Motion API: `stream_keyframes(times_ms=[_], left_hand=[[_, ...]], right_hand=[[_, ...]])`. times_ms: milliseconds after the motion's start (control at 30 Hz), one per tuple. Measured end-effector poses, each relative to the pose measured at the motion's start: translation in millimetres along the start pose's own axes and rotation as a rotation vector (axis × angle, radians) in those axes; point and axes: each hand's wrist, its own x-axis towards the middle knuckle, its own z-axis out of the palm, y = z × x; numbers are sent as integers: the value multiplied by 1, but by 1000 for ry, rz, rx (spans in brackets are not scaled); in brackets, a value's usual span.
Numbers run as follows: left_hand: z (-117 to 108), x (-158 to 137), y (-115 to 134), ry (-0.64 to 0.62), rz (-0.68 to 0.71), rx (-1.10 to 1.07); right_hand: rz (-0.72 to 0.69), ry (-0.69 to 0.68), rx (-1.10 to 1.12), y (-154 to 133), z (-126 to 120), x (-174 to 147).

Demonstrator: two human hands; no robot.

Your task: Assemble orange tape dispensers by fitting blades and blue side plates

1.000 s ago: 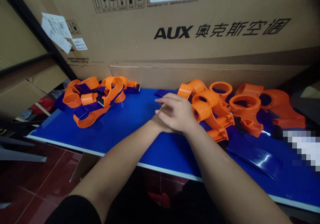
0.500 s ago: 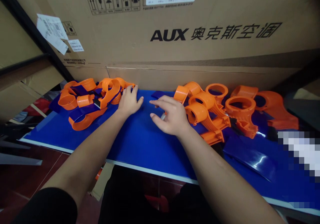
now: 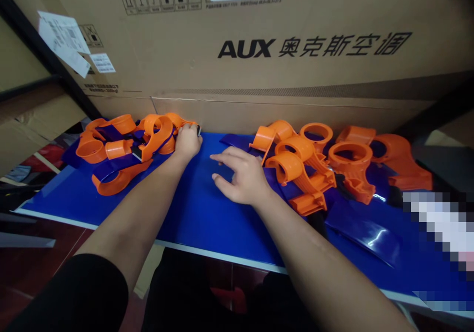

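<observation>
My left hand (image 3: 187, 141) is closed around the end of an orange tape dispenser (image 3: 172, 120) at the right side of the left pile. A dark tip pokes out beyond the fingers, and the palm side is hidden. Over the middle of the blue table (image 3: 207, 213), my right hand (image 3: 242, 176) hangs with its thumb and fingers apart, holding nothing visible. Just right of it lie more orange tape dispensers (image 3: 291, 168), heaped with dark blue plastic pieces. Another loose orange dispenser (image 3: 111, 184) rests at the front of the left pile.
Behind the table stands a large cardboard box (image 3: 166, 65) with printing. A glossy dark blue sheet piece (image 3: 365, 231) lies at the right front. A black frame post (image 3: 48, 51) rises at the left. The table's pale front edge (image 3: 222, 258) runs close to my legs.
My left hand's fingers have closed on the dispenser's end, where they were stretched over it before. My right hand has shifted slightly left and stays open. The view has moved a little.
</observation>
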Motion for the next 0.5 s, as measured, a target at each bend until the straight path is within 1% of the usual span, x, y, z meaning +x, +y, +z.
stream_keyframes(times_ms=[100,200,367,500], left_hand=[[-2,-4,5,35,7,-17],[-7,-8,12,102,31,-64],[-21,-13,24,204,156,-149],[-36,-18,36,293,254,-173]], right_hand=[[-4,-2,12,0,1,0],[-5,6,17,2,3,-1],[6,31,25,4,6,-2],[19,57,33,5,8,-2]])
